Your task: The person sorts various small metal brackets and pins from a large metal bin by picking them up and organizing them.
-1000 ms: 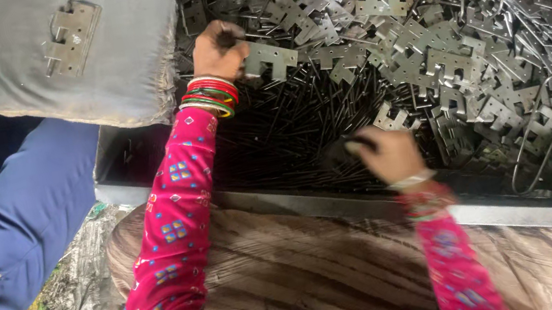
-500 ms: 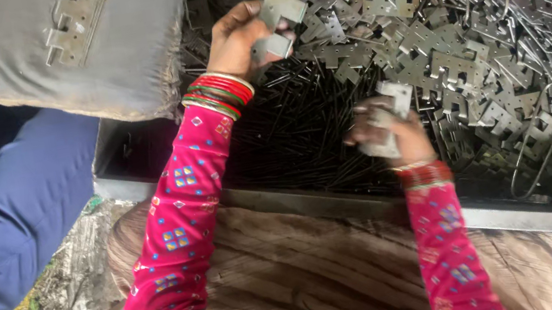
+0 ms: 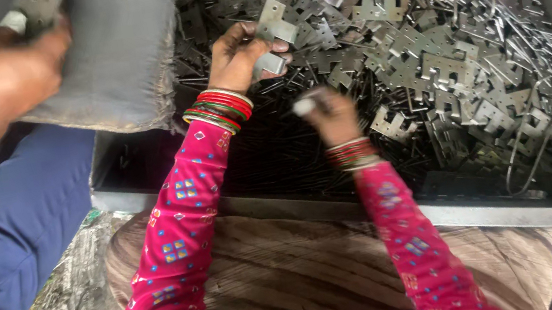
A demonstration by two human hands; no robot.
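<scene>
Gripped in right hand (image 3: pixel 331 116): small pale object, blurred, kind not discernible. Flat grey notched metal plate (image 3: pixel 273 21) held in left hand (image 3: pixel 237 54) above heap of like metal plates (image 3: pixel 439 50) in tray. Co-worker's hand (image 3: pixel 4 70) pressed on grey sack (image 3: pixel 113 47), forearm cut off at frame edge.

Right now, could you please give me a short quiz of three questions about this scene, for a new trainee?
1. True or false: the left hand holds flat metal plates.
2. Which lies in the tray? A) wooden blocks B) metal plates and thin rods C) glass jars
3. What small thing does the right hand pinch?

Key
1. True; it holds them above the pile of plates.
2. B.
3. A small pale piece, too blurred to identify. Another person's hand grips a grey sack on the left.
</scene>
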